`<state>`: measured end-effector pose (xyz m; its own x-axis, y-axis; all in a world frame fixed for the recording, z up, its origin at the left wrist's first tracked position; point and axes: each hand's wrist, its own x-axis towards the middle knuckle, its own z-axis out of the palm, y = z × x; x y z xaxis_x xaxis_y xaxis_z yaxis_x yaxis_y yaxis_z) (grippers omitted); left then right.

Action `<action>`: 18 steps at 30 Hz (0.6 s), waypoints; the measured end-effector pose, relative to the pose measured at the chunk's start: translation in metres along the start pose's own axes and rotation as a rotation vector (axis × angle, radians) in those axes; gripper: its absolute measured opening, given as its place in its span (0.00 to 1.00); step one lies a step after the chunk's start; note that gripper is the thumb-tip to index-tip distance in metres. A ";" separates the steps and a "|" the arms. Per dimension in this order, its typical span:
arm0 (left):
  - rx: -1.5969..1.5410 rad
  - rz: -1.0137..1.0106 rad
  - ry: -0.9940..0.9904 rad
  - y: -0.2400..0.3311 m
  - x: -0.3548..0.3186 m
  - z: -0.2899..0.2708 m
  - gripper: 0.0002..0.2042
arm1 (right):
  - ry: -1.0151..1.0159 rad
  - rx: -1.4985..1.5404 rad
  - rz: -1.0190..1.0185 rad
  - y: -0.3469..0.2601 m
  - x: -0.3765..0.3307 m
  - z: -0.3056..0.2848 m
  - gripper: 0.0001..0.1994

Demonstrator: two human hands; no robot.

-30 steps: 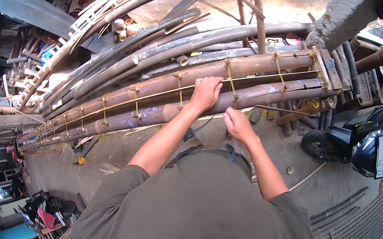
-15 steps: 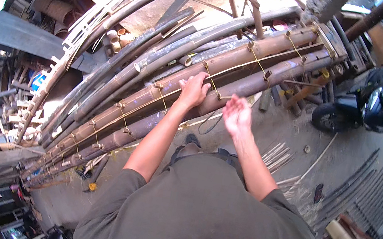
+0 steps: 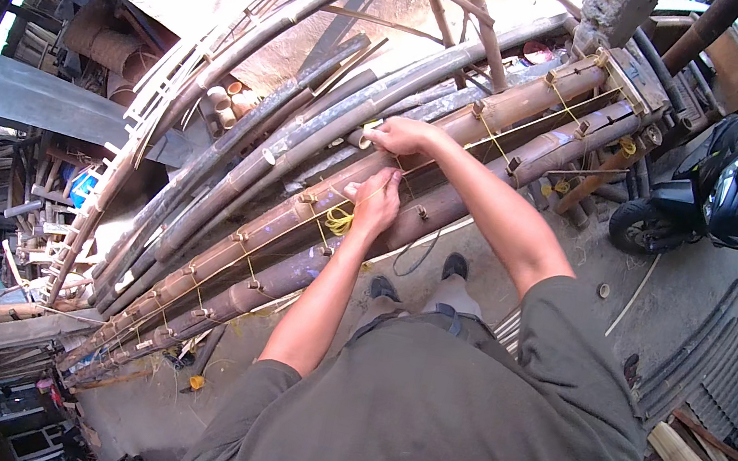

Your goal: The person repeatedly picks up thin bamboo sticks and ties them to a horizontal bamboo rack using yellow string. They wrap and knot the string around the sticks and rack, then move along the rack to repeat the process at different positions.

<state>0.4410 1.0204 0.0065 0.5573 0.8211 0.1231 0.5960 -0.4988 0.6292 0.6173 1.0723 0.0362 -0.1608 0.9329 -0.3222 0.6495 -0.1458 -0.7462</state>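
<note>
Since both hands crowd one stretch of the upper pole (image 3: 512, 105), cord control looks like the thing to get right. The cord (image 3: 338, 218) hangs in a loose yellow bundle just beside the left hand (image 3: 376, 200), by the gap between the upper and lower pole (image 3: 284, 271). Right hand (image 3: 394, 136) is at the upper pole's far edge, forearm reaching across both poles, fingers curled closed; can't tell if they pinch a strand. Left fingers are bent near the upper pole's near edge; can't tell whether they grip cord or just brace.

My take: pin the strand against the pole with the left thumb, pull with the right, so no slack creeps back. Pull along the strand's own line, not sideways off the peg (image 3: 478, 108). Match tension to the spans (image 3: 492, 136) strung peg to peg farther right; overpulling could tip a peg. Hold the bundle clear of the pegs or it may snag. Mind the right forearm: low, it could catch a span.
</note>
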 end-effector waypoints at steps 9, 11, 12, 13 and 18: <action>-0.155 -0.067 -0.049 0.004 0.009 -0.017 0.12 | 0.121 -0.020 -0.284 -0.010 -0.171 0.133 0.19; -0.459 -0.075 -0.011 0.016 0.032 -0.025 0.13 | 0.138 0.198 -0.227 -0.019 -0.169 0.133 0.19; -0.597 -0.073 0.033 0.027 0.052 -0.038 0.13 | 0.101 0.221 -0.204 -0.025 -0.171 0.124 0.19; -0.586 -0.041 0.099 0.032 0.078 -0.047 0.13 | 0.103 0.134 -0.195 -0.023 -0.172 0.125 0.18; 0.144 -0.062 -0.018 -0.075 0.123 0.007 0.18 | 0.276 -0.284 -0.217 -0.037 -0.171 0.162 0.12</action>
<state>0.4689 1.1569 -0.0311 0.5265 0.8470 0.0731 0.7055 -0.4833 0.5183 0.5004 0.8645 0.0241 -0.1365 0.9904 0.0200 0.8070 0.1228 -0.5776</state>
